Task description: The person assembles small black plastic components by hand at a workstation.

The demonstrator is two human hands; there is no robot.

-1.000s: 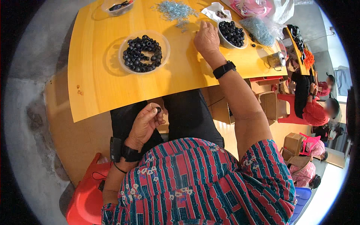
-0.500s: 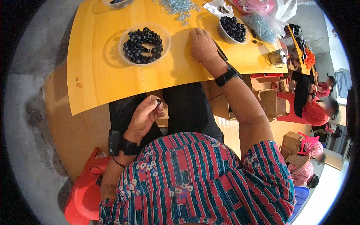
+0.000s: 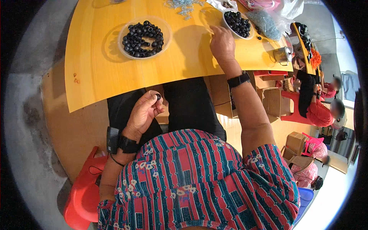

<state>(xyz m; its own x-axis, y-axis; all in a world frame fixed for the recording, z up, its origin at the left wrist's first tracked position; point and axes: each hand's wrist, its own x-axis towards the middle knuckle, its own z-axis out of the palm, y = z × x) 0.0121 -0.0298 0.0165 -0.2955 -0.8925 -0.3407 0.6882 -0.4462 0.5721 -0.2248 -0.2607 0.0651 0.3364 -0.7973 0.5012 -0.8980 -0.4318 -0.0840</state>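
My left hand (image 3: 143, 109) is closed above my lap, pinching a round black bead (image 3: 158, 97) between thumb and fingertips. Over the yellow table (image 3: 92, 82), my right hand (image 3: 223, 45) reaches beside a clear plastic bowl full of small black beads (image 3: 238, 23). One finger sticks out to the left, apart from the rest, and I see nothing held there. Left of it stands a wider, shallow clear bowl (image 3: 167, 38) with larger black beads (image 3: 134, 40) lying around a bare patch. Both wrists wear black straps.
Pale blue clear beads (image 3: 184, 5) are scattered at the table's far edge. At the far right lie a plastic bag of bluish pieces (image 3: 264, 23) and a metal cup (image 3: 282, 55). Red stools, cardboard boxes (image 3: 295, 142) and several seated people are off to the right.
My right hand has shifted right, toward the bowl of small beads, with one finger now pointing out. The left hand keeps its pinch on the bead. The whole view has tipped slightly.
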